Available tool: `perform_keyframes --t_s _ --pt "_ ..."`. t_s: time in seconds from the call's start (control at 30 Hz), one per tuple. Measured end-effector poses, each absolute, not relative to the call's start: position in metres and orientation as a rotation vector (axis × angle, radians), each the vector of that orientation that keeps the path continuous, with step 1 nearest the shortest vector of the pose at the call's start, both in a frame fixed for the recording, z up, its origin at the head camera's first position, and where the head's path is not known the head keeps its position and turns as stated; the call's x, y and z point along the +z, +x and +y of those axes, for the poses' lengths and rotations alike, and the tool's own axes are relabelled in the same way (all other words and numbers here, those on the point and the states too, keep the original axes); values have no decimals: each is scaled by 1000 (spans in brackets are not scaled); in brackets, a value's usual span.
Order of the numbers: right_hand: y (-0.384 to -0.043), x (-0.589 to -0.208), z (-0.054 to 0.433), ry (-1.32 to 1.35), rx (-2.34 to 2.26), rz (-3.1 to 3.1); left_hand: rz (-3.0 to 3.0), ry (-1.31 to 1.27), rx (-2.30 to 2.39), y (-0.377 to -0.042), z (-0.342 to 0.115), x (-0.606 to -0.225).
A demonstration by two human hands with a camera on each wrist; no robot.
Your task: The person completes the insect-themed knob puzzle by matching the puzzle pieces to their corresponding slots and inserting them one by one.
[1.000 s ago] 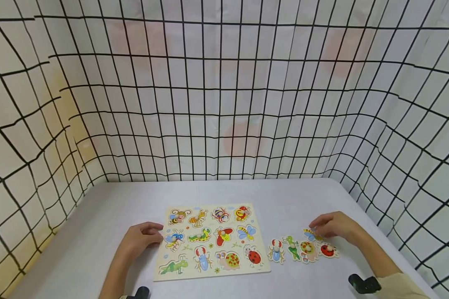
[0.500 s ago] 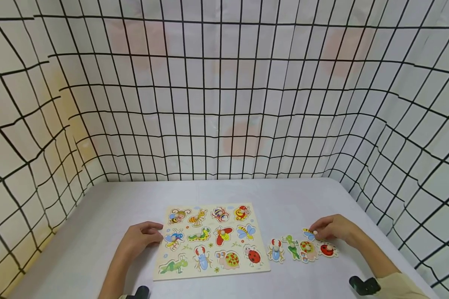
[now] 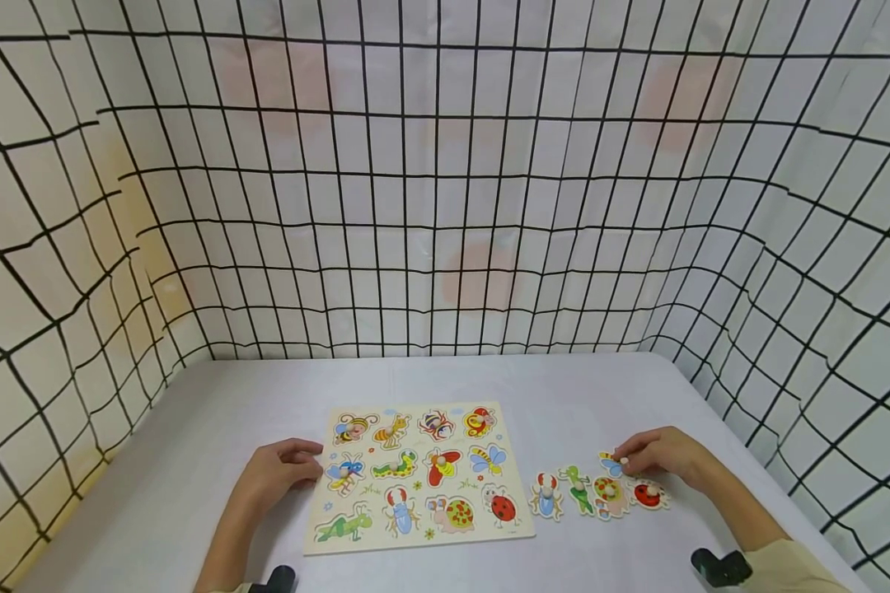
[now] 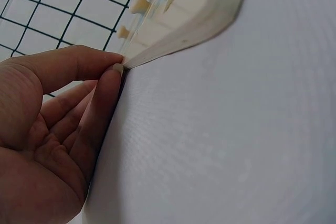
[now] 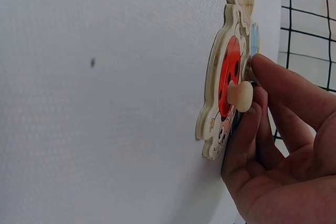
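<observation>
A wooden insect puzzle board point(image 3: 415, 494) lies on the white table, several knobbed pieces seated in its upper part. My left hand point(image 3: 274, 476) pinches the board's left edge between thumb and finger; the left wrist view shows these fingertips point(image 4: 116, 60) at the edge. To the right of the board, my right hand point(image 3: 663, 455) pinches a blue-winged dragonfly piece point(image 3: 611, 464), partly hidden by the fingers. Just in front of it lie a ladybug piece point(image 5: 229, 80) with a pale knob and a snail piece point(image 3: 611, 497).
Between the snail piece and the board lie a green grasshopper piece point(image 3: 578, 491) and a blue stag beetle piece point(image 3: 546, 497). A black grid net point(image 3: 437, 272) in front of white sheeting encloses the table's back and sides.
My right hand has shifted slightly, and the dragonfly piece has moved a little left and away from me. The left hand stays at the board's edge.
</observation>
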State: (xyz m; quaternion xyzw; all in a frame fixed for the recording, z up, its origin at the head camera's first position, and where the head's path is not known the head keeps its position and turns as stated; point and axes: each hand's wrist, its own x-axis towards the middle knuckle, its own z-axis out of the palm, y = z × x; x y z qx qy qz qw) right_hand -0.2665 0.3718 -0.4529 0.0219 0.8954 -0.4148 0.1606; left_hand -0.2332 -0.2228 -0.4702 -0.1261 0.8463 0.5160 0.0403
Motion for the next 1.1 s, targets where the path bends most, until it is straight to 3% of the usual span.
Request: perform_keyframes --t_s 1.1 --pt "-265 -455 370 113 -1198 2591 2611 -392 1529 -235 -223 -472"
